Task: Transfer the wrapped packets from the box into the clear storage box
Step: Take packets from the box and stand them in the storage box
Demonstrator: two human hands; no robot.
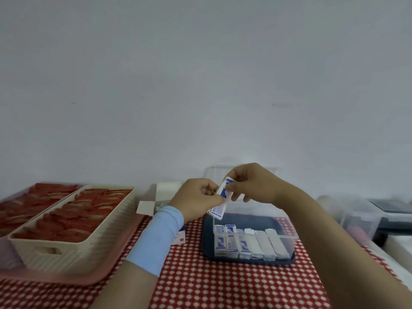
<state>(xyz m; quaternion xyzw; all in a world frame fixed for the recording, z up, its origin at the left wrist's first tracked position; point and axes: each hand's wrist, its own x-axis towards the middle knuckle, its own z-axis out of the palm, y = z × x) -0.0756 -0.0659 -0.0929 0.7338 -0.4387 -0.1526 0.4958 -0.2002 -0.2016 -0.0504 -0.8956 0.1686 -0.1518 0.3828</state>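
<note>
Head view. I see both hands raised over the back left corner of the clear box (287,237).

- Left hand (196,198): fingers curled, thumb and fingertips pinching the lower left of a small stack of packets (223,197). A light blue cuff (156,239) covers the wrist.
- Right hand (254,184): curled, pinching the same stack at its upper end, so the stack is held by both hands and tilts, lower end just above the box rim.
- Clear box: it sits on a dark blue tray (207,241). A row (231,244) of wrapped items stands along its near wall, blue-and-white on the left and plain white on the right.

Around:
- A white carton (166,190) lies behind the left hand, flap open and partly hidden by that hand.
- At left, a cream basket (73,250) of red sachets rests on a pink tray (66,277).
- A red-and-white dotted cloth (223,286) covers the table.
- Blurred clear tubs (356,219) stand at right.

Writing: the packets carry blue print, too blurred to read.
</note>
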